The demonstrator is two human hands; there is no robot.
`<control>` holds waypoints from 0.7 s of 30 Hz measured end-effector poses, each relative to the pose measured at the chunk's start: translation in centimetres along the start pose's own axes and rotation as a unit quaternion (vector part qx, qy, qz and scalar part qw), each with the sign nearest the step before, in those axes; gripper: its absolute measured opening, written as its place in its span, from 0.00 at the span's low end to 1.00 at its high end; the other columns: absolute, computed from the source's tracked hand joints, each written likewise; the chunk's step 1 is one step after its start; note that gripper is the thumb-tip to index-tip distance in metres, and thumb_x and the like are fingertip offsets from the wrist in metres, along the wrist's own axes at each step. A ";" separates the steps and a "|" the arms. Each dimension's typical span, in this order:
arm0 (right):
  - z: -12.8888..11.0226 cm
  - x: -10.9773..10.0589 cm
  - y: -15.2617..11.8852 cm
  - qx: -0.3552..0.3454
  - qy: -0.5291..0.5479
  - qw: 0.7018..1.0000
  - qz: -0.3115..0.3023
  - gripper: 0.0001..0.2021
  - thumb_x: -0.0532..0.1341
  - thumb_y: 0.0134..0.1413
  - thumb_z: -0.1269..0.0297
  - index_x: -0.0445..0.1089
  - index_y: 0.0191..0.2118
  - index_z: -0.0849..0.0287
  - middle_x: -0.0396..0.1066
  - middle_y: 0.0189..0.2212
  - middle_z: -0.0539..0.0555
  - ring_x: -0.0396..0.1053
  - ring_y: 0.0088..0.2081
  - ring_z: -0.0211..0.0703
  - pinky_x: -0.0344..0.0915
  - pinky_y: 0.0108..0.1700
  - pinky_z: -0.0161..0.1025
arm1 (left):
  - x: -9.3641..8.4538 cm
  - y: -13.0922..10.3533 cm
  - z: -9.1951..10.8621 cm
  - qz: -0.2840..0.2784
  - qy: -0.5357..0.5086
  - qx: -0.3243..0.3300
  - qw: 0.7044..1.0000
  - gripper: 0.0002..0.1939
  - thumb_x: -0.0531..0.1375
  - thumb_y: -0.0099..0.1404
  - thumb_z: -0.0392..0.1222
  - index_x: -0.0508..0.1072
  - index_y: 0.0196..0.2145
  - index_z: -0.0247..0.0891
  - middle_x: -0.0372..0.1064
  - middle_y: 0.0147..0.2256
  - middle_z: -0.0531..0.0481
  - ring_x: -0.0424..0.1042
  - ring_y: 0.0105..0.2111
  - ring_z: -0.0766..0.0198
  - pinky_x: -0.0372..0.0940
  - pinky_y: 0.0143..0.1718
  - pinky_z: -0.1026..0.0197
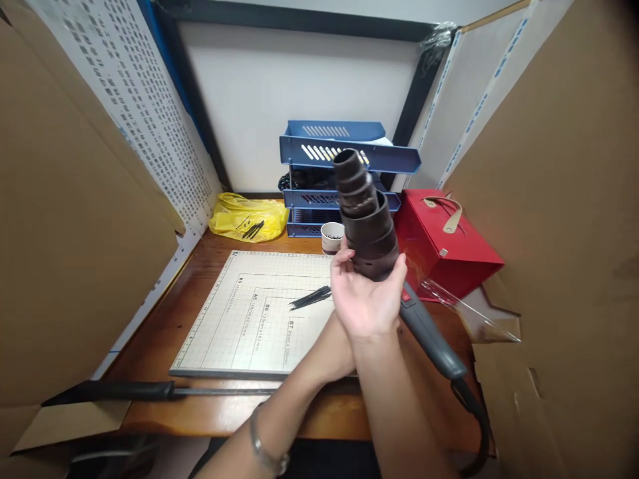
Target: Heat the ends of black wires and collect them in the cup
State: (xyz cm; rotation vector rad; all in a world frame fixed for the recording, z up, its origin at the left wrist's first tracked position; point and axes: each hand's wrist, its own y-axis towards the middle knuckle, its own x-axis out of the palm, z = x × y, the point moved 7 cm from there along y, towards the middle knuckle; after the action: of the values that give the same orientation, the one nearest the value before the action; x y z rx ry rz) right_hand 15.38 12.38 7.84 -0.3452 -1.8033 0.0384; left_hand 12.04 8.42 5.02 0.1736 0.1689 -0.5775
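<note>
Bare forearms (319,379) cross above the wooden surface (200,416). The right hand (367,299), palm up, curls around the tilted heat gun (372,229) resting above its palm; the left hand's state is hidden. Beyond are black strips (310,299), a cup (332,238) and blue trays (349,156).

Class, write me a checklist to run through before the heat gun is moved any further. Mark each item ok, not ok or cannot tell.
1. Right hand supporting the heat gun: ok, thumb and fingers sit around the barrel.
2. Left hand grip: cannot tell, mostly hidden behind the right wrist.
3. Nozzle clear of both forearms: ok.
4. Red switch off: cannot tell, too small.
5. Board clear: not ok, thin black pieces lie on it.
6. Yellow bag apart from the nozzle: ok.
</note>
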 end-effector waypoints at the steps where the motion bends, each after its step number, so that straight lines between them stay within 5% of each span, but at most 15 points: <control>1: -0.3 -0.5 0.3 0.019 0.034 0.999 0.016 0.24 0.49 0.64 0.40 0.65 0.44 0.58 0.68 0.38 0.57 0.66 0.34 0.38 0.72 0.31 0.36 | -0.9 -1.2 -0.4 0.007 0.021 -0.011 1.000 0.12 0.61 0.70 0.40 0.76 0.49 0.36 0.77 0.45 0.44 0.76 0.43 0.57 0.72 0.44 0.58; 5: -2.0 -2.1 2.1 0.030 0.106 0.993 0.043 0.26 0.47 0.67 0.42 0.66 0.53 0.60 0.72 0.42 0.60 0.68 0.35 0.39 0.70 0.27 0.34 | -7.2 -4.2 -1.9 0.104 0.154 -0.055 0.981 0.08 0.58 0.70 0.40 0.77 0.39 0.38 0.77 0.37 0.48 0.75 0.34 0.59 0.70 0.41 0.56; 8: -3.2 -3.2 3.3 0.024 0.127 0.990 0.057 0.28 0.44 0.68 0.43 0.65 0.56 0.61 0.72 0.44 0.62 0.69 0.35 0.39 0.70 0.26 0.32 | -10.8 -4.2 -2.5 0.172 0.265 -0.067 0.946 0.07 0.62 0.66 0.39 0.75 0.42 0.37 0.75 0.43 0.44 0.72 0.44 0.51 0.65 0.51 0.47; 11: -3.7 -3.9 3.9 0.033 0.134 0.988 0.066 0.28 0.41 0.69 0.45 0.64 0.56 0.62 0.72 0.44 0.63 0.68 0.33 0.37 0.70 0.26 0.32 | -11.2 -3.2 -3.2 0.163 0.341 -0.071 0.923 0.11 0.64 0.64 0.39 0.75 0.45 0.37 0.73 0.46 0.42 0.68 0.50 0.46 0.62 0.55 0.44; 21: -3.5 -4.7 4.5 0.063 0.127 0.988 0.055 0.25 0.41 0.70 0.48 0.64 0.54 0.60 0.72 0.45 0.62 0.66 0.27 0.35 0.68 0.26 0.35 | -9.5 -2.1 -4.3 0.100 0.455 -0.105 0.879 0.05 0.61 0.68 0.37 0.77 0.40 0.36 0.73 0.42 0.42 0.69 0.47 0.48 0.64 0.50 0.48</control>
State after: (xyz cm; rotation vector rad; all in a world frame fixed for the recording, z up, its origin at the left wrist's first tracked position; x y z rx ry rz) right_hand 20.75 14.96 3.42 -0.3432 -1.5215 0.1779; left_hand 2.53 12.55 2.58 0.2380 1.1155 -0.2259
